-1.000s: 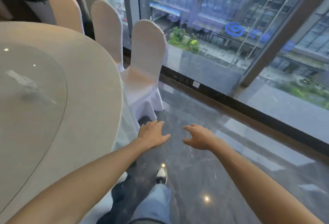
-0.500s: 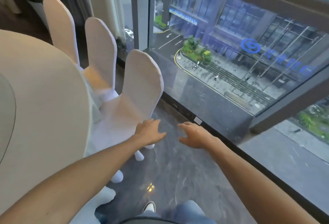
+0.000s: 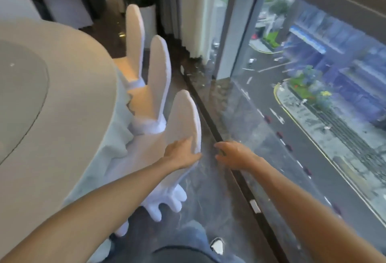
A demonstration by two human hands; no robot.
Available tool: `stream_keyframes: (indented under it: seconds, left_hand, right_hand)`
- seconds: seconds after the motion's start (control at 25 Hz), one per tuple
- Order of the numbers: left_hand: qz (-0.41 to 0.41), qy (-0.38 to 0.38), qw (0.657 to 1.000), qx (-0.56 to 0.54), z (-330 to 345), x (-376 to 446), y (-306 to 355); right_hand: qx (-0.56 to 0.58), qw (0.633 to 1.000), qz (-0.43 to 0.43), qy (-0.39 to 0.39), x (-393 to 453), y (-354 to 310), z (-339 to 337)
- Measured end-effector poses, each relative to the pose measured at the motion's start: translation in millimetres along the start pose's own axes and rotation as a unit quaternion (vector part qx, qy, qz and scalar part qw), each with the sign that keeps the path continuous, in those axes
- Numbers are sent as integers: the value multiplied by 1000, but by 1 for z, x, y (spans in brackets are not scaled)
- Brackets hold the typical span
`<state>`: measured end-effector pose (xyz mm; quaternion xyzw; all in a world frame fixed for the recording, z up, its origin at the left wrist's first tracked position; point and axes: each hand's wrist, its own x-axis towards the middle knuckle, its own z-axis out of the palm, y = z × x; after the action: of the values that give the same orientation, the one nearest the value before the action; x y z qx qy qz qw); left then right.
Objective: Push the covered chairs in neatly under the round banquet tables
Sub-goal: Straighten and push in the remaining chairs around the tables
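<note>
Chair covers (image 3: 183,120) look like matte white stretchy cloth, tablecloth (image 3: 69,87) beside them matte beige fabric, and the floor (image 3: 208,196) below is glossy dark polished stone.

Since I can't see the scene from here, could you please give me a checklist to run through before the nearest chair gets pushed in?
1. Left hand on nearest chair backrest: ok, resting on its edge.
2. Right hand on backrest: not ok, it hangs free beside it.
3. Seat tucked under round table: cannot tell, tablecloth hides it.
4. Chair upright: ok.
5. Room on the window side: ok.
</note>
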<state>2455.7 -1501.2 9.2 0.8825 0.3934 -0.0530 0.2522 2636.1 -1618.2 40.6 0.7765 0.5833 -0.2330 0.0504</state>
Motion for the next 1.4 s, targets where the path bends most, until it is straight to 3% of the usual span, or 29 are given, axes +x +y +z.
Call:
stream_keyframes:
  seconds: [0.16,0.28,0.56,0.76,0.96,1.12,1.28,1.4]
  left_hand:
    - [-73,69,995,-3,-17,56,3]
    - [-138,80,986,-41,-24,109,-4]
    - [-208,6,961,-182,-45,235,-20]
    - [-237,-68,952,-180,-42,253,-30]
    - [-281,-56,944,-165,-48,279,-26]
    - [-335,-48,923,-181,-58,299,-26]
    - [-439,-26,877,-194,-65,321,-29]
    - [-517,3,839,-171,-68,329,-20]
  right_hand:
    - [-8,995,-96,4,85,30,-63]
    - [-35,985,-167,9,160,33,-95]
    - [-129,956,-258,-44,328,30,-156]
    - [-158,927,-333,-71,406,-8,-181]
    - [-290,853,-431,-41,495,-47,-181]
    - [-462,757,-461,-15,565,-58,-184]
    - [-520,664,-538,13,614,-70,-184]
    - [-513,603,-611,-23,634,-73,-187]
